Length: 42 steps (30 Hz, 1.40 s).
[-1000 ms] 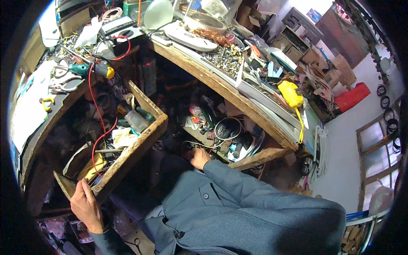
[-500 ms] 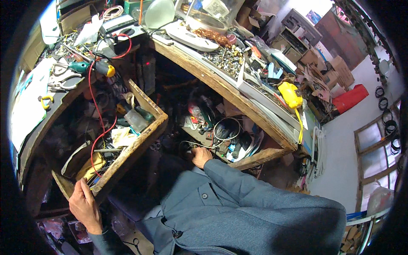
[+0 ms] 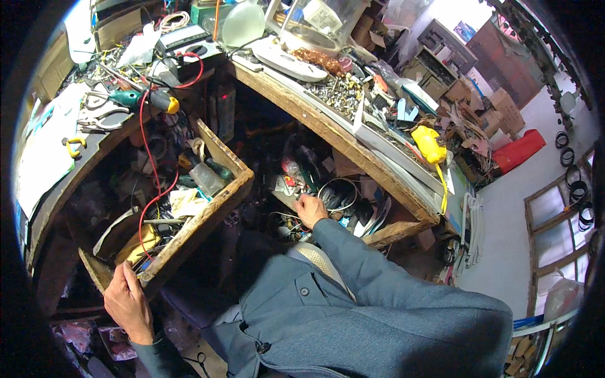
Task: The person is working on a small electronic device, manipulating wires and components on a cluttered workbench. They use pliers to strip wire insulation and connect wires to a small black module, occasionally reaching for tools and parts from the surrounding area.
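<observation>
My left hand (image 3: 129, 303) is closed round the near corner of a pulled-out wooden drawer (image 3: 203, 223), thumb lying on top of its edge. Inside that drawer lie screwdriver-like handled tools (image 3: 217, 169), a crumpled pale cloth or paper (image 3: 187, 203), a yellow piece (image 3: 138, 244) and many small parts. A red cable (image 3: 147, 135) hangs from the bench down into it. My right hand (image 3: 311, 211) is over a second cluttered drawer (image 3: 400, 232), its fingers curled at a pale flat edge among the parts; what they hold is hidden. A loop of white cable (image 3: 337, 194) lies beside this hand.
Pliers (image 3: 107, 118) and a green-and-black handled tool (image 3: 145, 99) lie on the left bench. Screws and small metal parts (image 3: 340, 93) cover the far bench, with a yellow tape-measure-like case (image 3: 428, 145) at its edge. Cardboard boxes (image 3: 504, 110) stand at the right.
My right hand has moved forward and slightly right, deeper over the second drawer. The left hand stays on the first drawer's corner. The view has shifted slightly.
</observation>
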Available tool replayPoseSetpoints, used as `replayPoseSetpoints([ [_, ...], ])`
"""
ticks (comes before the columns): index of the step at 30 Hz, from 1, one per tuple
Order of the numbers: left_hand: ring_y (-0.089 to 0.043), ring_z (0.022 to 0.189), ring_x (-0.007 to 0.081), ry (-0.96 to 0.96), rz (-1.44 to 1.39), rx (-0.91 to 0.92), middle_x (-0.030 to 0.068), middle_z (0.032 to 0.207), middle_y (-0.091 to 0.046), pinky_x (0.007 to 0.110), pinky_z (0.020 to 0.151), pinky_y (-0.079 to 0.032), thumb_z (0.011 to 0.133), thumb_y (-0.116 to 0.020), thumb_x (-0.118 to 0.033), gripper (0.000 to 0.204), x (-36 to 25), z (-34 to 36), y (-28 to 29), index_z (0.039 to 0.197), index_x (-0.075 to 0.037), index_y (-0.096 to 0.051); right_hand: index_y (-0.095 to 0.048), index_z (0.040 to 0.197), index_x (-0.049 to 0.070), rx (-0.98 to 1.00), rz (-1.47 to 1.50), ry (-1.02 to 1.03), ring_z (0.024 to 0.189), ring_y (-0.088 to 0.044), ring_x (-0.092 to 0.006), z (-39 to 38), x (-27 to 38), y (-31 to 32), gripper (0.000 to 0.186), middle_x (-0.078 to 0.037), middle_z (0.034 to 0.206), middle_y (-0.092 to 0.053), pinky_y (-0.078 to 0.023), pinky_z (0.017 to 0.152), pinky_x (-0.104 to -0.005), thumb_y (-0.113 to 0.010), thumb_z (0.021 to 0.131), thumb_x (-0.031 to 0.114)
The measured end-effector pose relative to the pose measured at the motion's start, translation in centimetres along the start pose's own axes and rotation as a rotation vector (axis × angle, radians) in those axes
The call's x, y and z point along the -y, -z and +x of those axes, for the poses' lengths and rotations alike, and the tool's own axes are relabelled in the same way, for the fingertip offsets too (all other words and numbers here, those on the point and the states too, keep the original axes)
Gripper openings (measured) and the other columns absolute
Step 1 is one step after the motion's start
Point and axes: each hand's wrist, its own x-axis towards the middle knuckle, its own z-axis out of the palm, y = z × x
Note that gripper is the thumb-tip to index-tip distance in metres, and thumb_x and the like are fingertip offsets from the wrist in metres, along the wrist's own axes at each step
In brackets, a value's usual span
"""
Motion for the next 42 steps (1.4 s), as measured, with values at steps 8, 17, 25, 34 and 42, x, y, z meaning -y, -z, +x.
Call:
replayPoseSetpoints([
  [8, -0.060, 0.065, 0.0408, -0.014, 0.026, 0.035, 0.0226, 0.074, -0.062, 0.046, 0.056, -0.044, 0.104, -0.053, -0.032, 0.033, 0.4, 0.2, 0.0, 0.093, -0.007, -0.070, -0.067, 0.114, 0.003, -0.096, -0.348, -0.141, 0.101, -0.066, -0.0440, 7.2, -5.2, 1.7, 0.030, -0.027, 0.110, -0.067, -0.054, 0.087, -0.0524, -0.060, 0.087, 0.013],
  [17, -0.054, 0.059, 0.0400, -0.039, 0.022, -0.022, 0.0235, 0.071, -0.057, 0.044, 0.054, -0.042, 0.105, -0.052, -0.033, 0.035, 1.0, 0.1, -0.5, 0.093, -0.005, -0.069, -0.073, 0.107, 0.008, 0.062, -0.463, -0.199, 0.110, -0.066, -0.0385, 10.6, -8.9, 1.0, 0.025, -0.022, 0.117, -0.069, -0.053, 0.092, -0.0476, -0.062, 0.089, 0.022],
  [25, -0.052, 0.058, 0.0396, -0.029, 0.053, -0.019, 0.0234, 0.069, -0.056, 0.045, 0.054, -0.041, 0.105, -0.051, -0.035, 0.037, 0.9, 0.2, -0.4, 0.091, -0.006, -0.069, -0.073, 0.110, 0.010, -0.078, -0.385, -0.007, 0.115, -0.064, -0.0375, 13.2, -12.7, 3.9, 0.028, -0.020, 0.119, -0.069, -0.051, 0.097, -0.0471, -0.064, 0.090, 0.028],
  [34, -0.055, 0.057, 0.0359, -0.026, 0.012, -0.028, 0.0227, 0.072, -0.058, 0.042, 0.055, -0.043, 0.104, -0.054, -0.030, 0.032, 0.9, 0.0, -0.4, 0.094, -0.004, -0.070, -0.072, 0.115, 0.013, 0.054, -0.325, 0.073, 0.119, -0.062, -0.0363, 14.4, -13.7, 6.3, 0.035, -0.018, 0.121, -0.068, -0.048, 0.101, -0.0468, -0.066, 0.092, 0.037],
  [42, -0.061, 0.069, 0.0422, 0.077, 0.002, 0.048, 0.0243, 0.080, -0.063, 0.045, 0.060, -0.045, 0.103, -0.053, -0.029, 0.031, -0.3, 0.1, 0.4, 0.095, -0.004, -0.070, -0.072, 0.112, 0.015, 0.032, -0.351, 0.005, 0.112, -0.065, -0.0366, 13.5, -10.6, 6.3, 0.034, -0.015, 0.120, -0.069, -0.050, 0.098, -0.0488, -0.068, 0.089, 0.040],
])
